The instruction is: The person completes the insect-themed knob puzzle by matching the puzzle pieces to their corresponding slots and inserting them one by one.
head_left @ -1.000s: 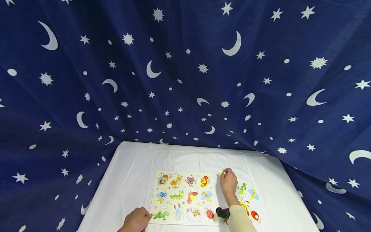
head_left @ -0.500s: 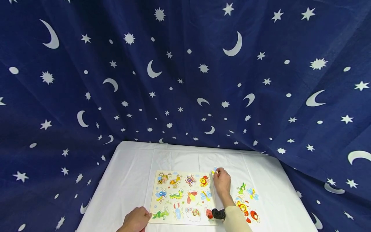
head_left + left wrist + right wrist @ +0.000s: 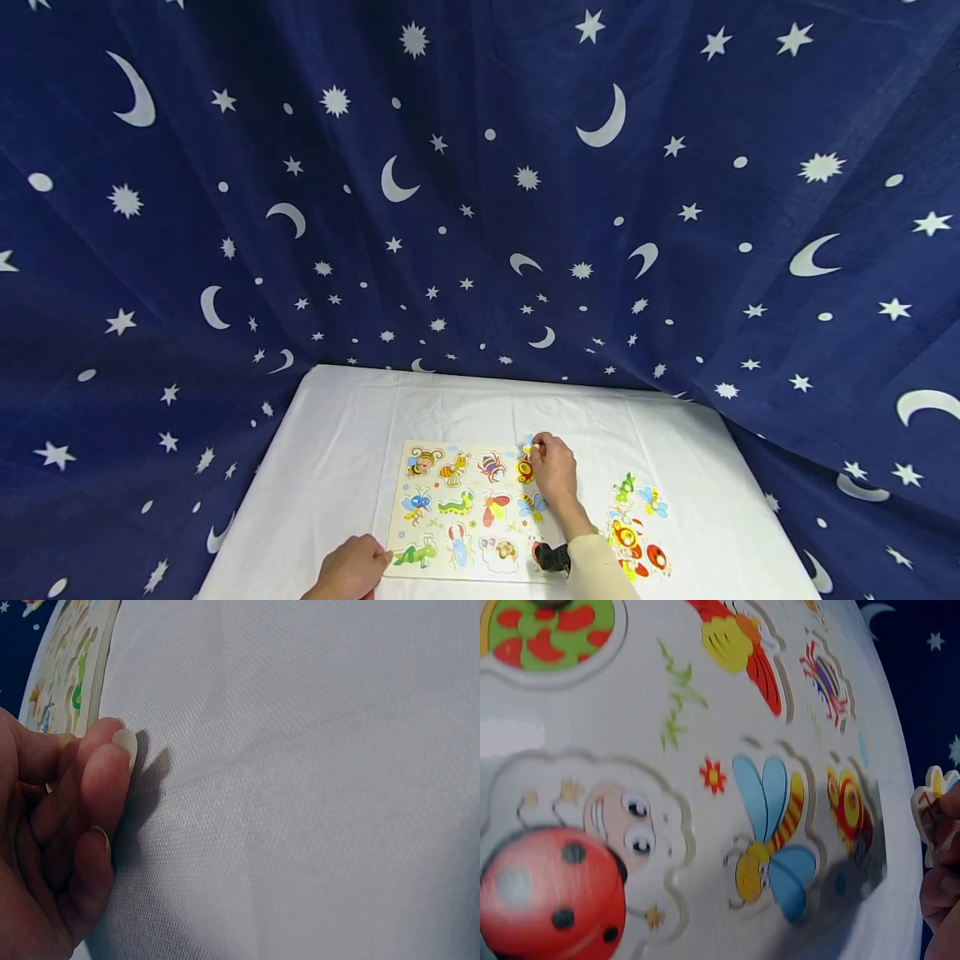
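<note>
A wooden insect puzzle board [image 3: 442, 546] lies flat on the white tablecloth, its pictures showing a bee, a caterpillar, a ladybug and several others. At its near left corner rests my left hand [image 3: 354, 567], thumb and index finger pinching the edge while the other fingers curl in the left wrist view. My right hand [image 3: 555, 475] is over the board's far right corner. Between its fingertips it holds a small puzzle piece [image 3: 528, 442] with blue and yellow parts; its whole picture is partly covered. The right wrist view shows this piece's pale wooden side [image 3: 922, 806] beyond the board's edge.
Right of the board lies a loose group of puzzle pieces: a green insect [image 3: 624, 487], a blue-winged bee [image 3: 653, 502], a red ladybug [image 3: 657, 558] and several overlapping ones. Dark blue curtain [image 3: 480, 208] with stars and moons surrounds the table [image 3: 337, 467].
My right hand has carried the puzzle piece leftward, from right of the board to over its far right corner. More of the loose pieces show now. The left hand stays at its corner.
</note>
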### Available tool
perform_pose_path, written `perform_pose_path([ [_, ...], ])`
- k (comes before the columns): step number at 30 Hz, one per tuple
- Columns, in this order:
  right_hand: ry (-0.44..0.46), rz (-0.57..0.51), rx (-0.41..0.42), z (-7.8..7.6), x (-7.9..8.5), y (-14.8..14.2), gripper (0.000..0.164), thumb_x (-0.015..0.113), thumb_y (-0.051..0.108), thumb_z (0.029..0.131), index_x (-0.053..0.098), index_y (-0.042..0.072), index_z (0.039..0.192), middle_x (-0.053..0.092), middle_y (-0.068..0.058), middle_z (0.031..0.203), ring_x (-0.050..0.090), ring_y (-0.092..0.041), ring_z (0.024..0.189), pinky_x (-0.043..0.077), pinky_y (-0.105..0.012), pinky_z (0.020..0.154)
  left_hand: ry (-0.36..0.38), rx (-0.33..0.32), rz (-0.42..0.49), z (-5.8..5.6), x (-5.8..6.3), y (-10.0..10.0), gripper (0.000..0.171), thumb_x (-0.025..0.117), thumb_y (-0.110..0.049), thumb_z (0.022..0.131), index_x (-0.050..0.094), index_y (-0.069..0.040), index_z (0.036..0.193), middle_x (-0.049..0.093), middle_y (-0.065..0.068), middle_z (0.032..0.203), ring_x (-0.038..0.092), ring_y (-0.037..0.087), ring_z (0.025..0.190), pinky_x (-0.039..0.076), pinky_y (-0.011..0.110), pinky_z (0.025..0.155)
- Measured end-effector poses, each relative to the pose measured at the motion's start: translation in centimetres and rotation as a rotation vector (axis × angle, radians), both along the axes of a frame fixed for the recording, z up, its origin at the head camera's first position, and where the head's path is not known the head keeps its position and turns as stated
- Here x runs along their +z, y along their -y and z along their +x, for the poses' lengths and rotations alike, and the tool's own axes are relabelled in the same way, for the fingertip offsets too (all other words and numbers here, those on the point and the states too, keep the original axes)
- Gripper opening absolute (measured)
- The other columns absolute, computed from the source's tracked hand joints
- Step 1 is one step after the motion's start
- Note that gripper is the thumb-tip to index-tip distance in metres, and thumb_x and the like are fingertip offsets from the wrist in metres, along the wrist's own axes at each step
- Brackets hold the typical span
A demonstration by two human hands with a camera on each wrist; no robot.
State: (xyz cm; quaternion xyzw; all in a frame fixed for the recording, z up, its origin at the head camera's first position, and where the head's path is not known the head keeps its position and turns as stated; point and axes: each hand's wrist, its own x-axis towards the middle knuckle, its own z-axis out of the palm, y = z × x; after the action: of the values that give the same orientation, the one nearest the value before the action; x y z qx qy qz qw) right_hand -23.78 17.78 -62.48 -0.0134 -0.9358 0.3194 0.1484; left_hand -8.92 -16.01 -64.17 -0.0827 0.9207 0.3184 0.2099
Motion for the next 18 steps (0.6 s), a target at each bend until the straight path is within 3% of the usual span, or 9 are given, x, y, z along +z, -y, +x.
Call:
perform_pose_path([
  [18,-0.018,0.06,0.22,0.9,0.3,4.9,0.01,0.071,0.009,0.084,0.069,0.016,0.091,0.053,0.008,0.072,0.044,-0.004,0.063,0.038,-0.023,0.059,-0.026,-0.036,0.03,0.0,-0.2,0.3,0.024,0.063,-0.031,0.09,0.062,-0.012,0.074,0.053,-0.004,0.042,0.052,0.007,0.036,0.036,0.025,0.041],
])
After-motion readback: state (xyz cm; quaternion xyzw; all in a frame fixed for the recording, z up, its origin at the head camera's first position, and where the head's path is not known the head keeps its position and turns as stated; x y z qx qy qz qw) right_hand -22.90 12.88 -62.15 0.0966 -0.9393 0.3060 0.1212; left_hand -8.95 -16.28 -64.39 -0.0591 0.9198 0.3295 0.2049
